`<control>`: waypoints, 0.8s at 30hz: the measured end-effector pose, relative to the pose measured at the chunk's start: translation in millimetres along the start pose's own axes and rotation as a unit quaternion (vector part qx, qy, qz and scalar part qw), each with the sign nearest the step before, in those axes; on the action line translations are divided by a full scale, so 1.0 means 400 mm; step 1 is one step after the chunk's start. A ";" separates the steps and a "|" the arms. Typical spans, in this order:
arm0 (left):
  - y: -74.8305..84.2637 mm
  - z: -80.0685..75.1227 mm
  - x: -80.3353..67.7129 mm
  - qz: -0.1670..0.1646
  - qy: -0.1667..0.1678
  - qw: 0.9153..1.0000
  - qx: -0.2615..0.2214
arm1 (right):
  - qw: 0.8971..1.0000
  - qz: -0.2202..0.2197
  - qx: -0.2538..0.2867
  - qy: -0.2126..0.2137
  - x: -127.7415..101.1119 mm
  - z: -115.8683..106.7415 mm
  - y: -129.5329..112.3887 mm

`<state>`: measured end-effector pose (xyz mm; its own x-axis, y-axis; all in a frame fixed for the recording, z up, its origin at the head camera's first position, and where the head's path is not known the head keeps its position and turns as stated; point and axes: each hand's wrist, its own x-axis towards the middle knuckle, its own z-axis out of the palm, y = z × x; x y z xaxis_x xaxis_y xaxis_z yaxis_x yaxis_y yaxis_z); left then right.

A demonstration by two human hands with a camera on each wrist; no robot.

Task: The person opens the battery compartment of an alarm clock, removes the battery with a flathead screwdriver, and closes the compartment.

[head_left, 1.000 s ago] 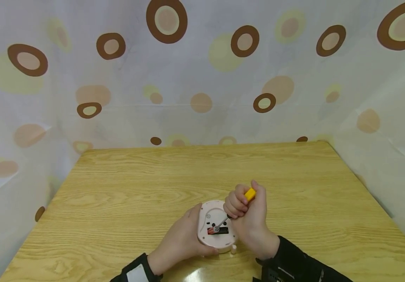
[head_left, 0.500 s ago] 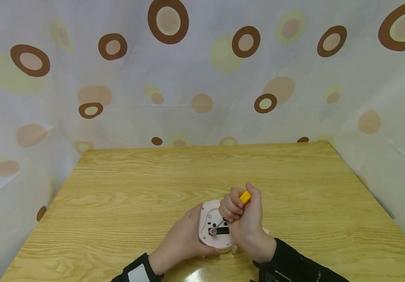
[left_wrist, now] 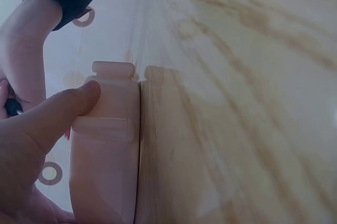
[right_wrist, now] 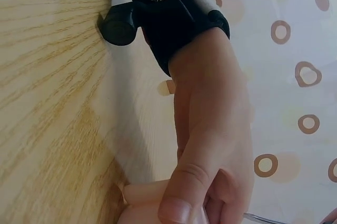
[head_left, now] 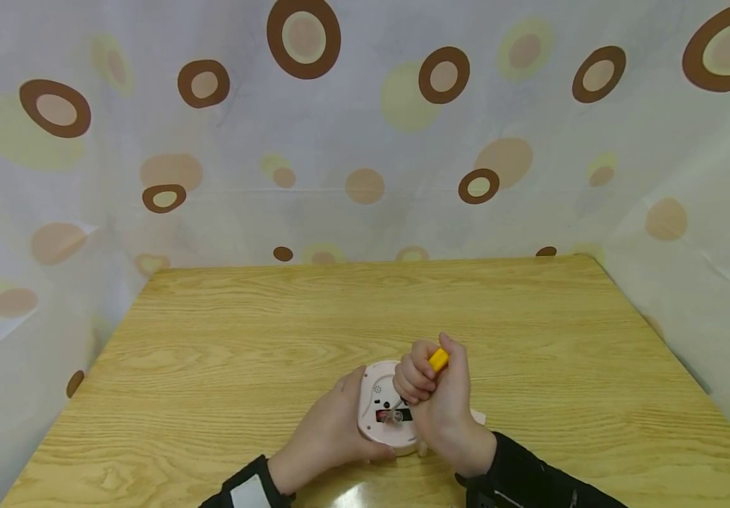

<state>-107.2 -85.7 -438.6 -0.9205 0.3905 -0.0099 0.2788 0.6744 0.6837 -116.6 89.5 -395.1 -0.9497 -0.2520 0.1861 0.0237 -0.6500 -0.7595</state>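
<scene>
A pale pink alarm clock (head_left: 371, 430) lies back up on the table, its battery compartment (head_left: 408, 415) uncovered and a reddish battery (head_left: 382, 415) partly visible inside. My left hand (head_left: 333, 427) grips its left side; in the left wrist view the thumb (left_wrist: 68, 103) presses along the clock's side (left_wrist: 102, 171). My right hand (head_left: 443, 416) is wrapped around a screwdriver with a yellow handle (head_left: 439, 360), thumb up by the handle's end. The thin metal shaft slants down to the left, its tip blurred at the compartment. Part of the clock's right side is hidden behind my right hand.
The wood-grain table (head_left: 244, 339) stretches away behind the clock. A pale curtain (head_left: 365, 127) with brown and beige circles closes off the back and both sides. Black sleeves and wrist straps (head_left: 532, 473) cover my forearms.
My right hand has shifted slightly left and down with the screwdriver, its tip moving about within the battery compartment. My left hand and the clock stay nearly still.
</scene>
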 end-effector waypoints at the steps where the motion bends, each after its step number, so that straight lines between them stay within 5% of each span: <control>1: 0.000 0.000 0.000 -0.001 -0.001 1.000 0.001 | 1.000 0.001 0.000 0.001 0.000 -0.001 0.000; 24: 0.001 -0.001 0.001 0.007 -0.001 1.000 0.002 | 1.000 -0.003 0.003 -0.014 -0.001 -0.020 0.004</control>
<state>-107.8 -85.6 -438.1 -0.9159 0.4014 -0.0009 0.2932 0.6705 0.6816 -118.5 94.2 -401.3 -0.9409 -0.2675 0.2076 0.0199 -0.6557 -0.7547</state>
